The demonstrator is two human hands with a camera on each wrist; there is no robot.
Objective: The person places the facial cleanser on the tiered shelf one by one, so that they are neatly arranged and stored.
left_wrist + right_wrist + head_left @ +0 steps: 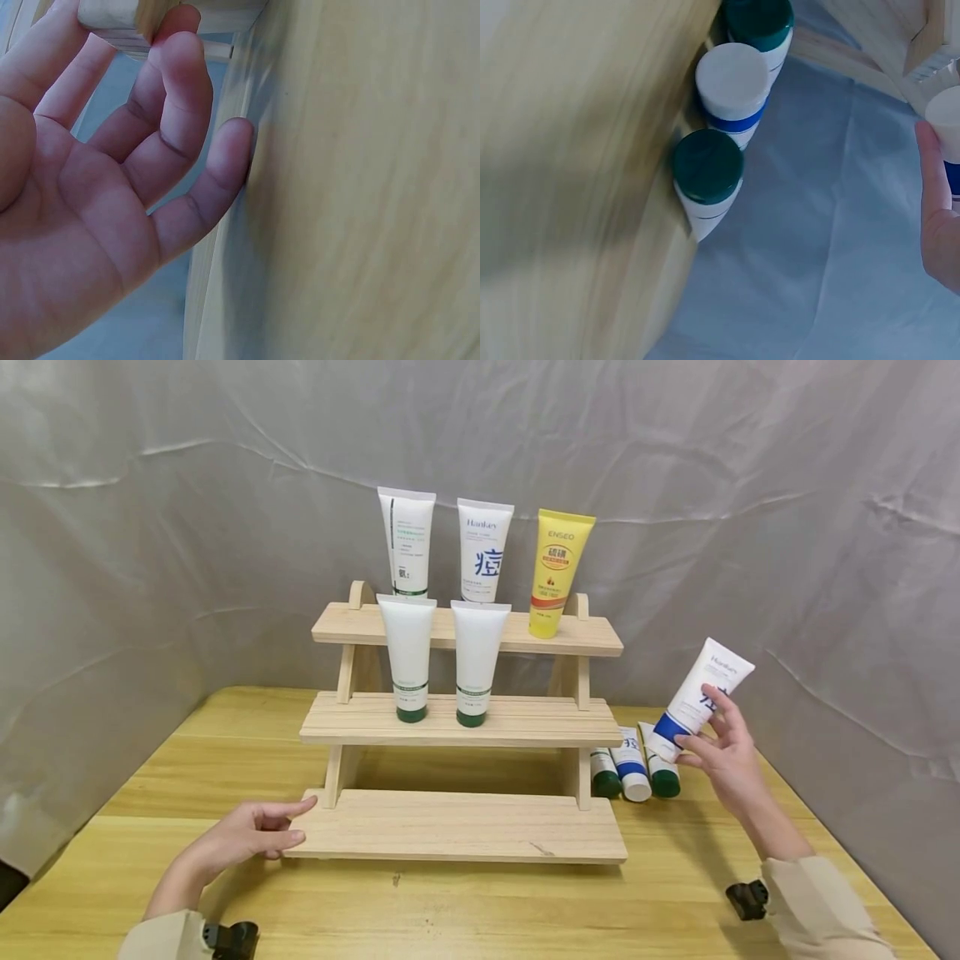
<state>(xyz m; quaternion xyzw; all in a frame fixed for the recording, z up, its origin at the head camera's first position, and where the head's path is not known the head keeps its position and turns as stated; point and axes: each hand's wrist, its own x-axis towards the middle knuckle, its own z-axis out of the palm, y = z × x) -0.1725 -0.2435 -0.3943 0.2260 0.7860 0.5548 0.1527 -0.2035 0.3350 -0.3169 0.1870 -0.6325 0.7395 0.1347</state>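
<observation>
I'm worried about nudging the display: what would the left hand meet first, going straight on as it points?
The left hand would first meet the bottom shelf, whose left end it holds; then perhaps the left upright, depth unclear.

Head view: the left middle-tier tube (pixel 408 647) masks the base of the upper-left tube (pixel 409 539); the right middle-tier tube (pixel 478 652) masks that of the upper-middle tube (pixel 483 547). The wooden stand (pixel 457 827) conceals part of the leftmost lying tube (pixel 603 766); the held tube (pixel 692 693) overlaps the rightmost lying tube (pixel 663 775). Fine print on the yellow tube (pixel 557 572) is illegible. The bottom edge crops both sleeves (pixel 165 937). Left wrist view: the frame crops the left hand (pixel 109 176) and wooden stand. Right wrist view: the right edge crops the right hand (pixel 940 229) and held tube.
</observation>
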